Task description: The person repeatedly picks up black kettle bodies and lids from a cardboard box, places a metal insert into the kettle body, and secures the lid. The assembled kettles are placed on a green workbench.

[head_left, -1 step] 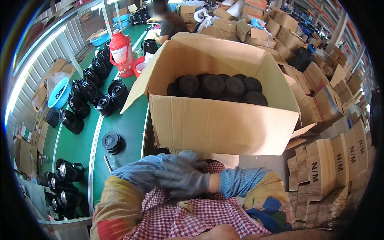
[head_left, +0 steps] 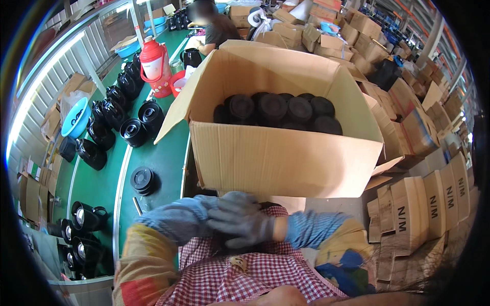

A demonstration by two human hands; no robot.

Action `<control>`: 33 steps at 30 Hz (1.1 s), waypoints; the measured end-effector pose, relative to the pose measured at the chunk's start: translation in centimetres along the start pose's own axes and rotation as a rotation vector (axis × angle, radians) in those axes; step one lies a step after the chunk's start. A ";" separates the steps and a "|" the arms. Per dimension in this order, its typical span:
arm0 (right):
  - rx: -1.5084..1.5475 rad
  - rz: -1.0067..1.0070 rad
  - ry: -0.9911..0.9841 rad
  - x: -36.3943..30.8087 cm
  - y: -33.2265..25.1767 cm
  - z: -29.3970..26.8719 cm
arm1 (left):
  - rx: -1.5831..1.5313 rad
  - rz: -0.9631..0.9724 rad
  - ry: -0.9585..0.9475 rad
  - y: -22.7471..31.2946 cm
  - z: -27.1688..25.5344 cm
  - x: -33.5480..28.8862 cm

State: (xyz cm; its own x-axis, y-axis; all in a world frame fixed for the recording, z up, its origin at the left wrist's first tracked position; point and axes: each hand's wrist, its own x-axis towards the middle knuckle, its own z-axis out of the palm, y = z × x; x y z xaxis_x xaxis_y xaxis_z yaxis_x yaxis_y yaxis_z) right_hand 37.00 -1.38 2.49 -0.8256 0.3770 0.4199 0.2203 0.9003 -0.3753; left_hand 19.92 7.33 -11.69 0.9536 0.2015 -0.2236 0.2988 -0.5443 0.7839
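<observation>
My left hand, in a grey glove, lies in front of my chest below the carton; its fingers are mostly hidden. Across its wrist and back rests my gloved right hand, fingers stretched out and slightly apart, touching the left glove and its blue sleeve cuff. I see nothing held in the right hand. Beneath it is a dark shape I cannot make out. Just beyond both hands stands an open cardboard carton, with several round black lids or bases inside.
On the green workbench at left lie a stack of black round pieces and several black jugs. A red thermos flask and blue basin stand farther back. Flattened cartons lean at right. A co-worker sits beyond.
My right hand has shifted slightly to the right over the left cuff, and its fingers look less smeared. The carton and its contents stay as they were.
</observation>
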 end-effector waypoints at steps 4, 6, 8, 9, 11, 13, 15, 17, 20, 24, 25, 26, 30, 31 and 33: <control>0.063 0.160 -0.302 -5.3 3.5 -1.9 | -0.217 0.045 0.027 10.6 -6.9 -3.4; 0.027 0.140 -0.349 -2.8 1.7 -1.7 | -0.099 -0.131 -0.009 10.3 -5.5 -0.1; 0.016 -0.044 -0.170 1.1 -0.8 1.4 | -0.001 -0.313 -0.049 10.4 -5.5 2.6; -0.026 -0.065 -0.101 1.2 -1.0 1.9 | 0.022 -0.333 -0.073 11.0 -6.2 3.2; -0.024 -0.044 -0.035 -1.0 0.4 0.1 | 0.014 -0.279 -0.106 12.2 -7.1 2.8; 0.071 -0.026 0.030 -6.4 3.5 -0.1 | -0.078 -0.060 -0.050 12.3 -7.4 -0.2; 0.115 0.041 -0.095 -6.2 5.1 -0.9 | -0.265 0.044 0.143 10.2 -5.2 -4.0; 0.088 0.138 -0.326 -4.8 3.8 -2.8 | -0.199 -0.071 0.025 10.1 -5.3 -1.0; 0.095 -0.004 -0.070 -1.3 0.2 1.1 | -0.109 -0.319 -0.019 11.3 -5.4 2.8; -0.018 -0.001 -0.088 -1.9 -0.6 0.9 | 0.211 -0.130 -0.037 10.3 -5.3 3.8; -0.025 -0.074 -0.003 -2.3 0.2 -0.3 | 0.280 0.091 0.057 9.4 -5.4 3.0; 0.113 -0.038 0.017 -3.8 1.4 -0.7 | 0.339 0.333 0.137 8.1 -5.4 2.8; 0.094 -0.120 -0.207 -5.1 4.0 -0.6 | 0.048 0.456 0.282 4.8 -1.3 -1.0; 0.074 -0.165 -0.359 -3.5 3.0 -1.2 | -0.149 0.339 0.280 4.3 -0.2 -0.5; -0.017 -0.059 -0.237 -2.8 -0.5 0.4 | -0.551 0.125 0.237 3.2 0.8 1.9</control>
State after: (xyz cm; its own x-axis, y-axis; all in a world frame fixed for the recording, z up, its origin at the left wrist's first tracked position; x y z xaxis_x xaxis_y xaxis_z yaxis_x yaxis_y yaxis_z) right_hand 39.00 -3.02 1.12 -0.9356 0.2640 0.2343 0.1752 0.9236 -0.3408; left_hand 22.73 5.31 -10.13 0.9272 0.3737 -0.0254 0.0623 -0.0872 0.9942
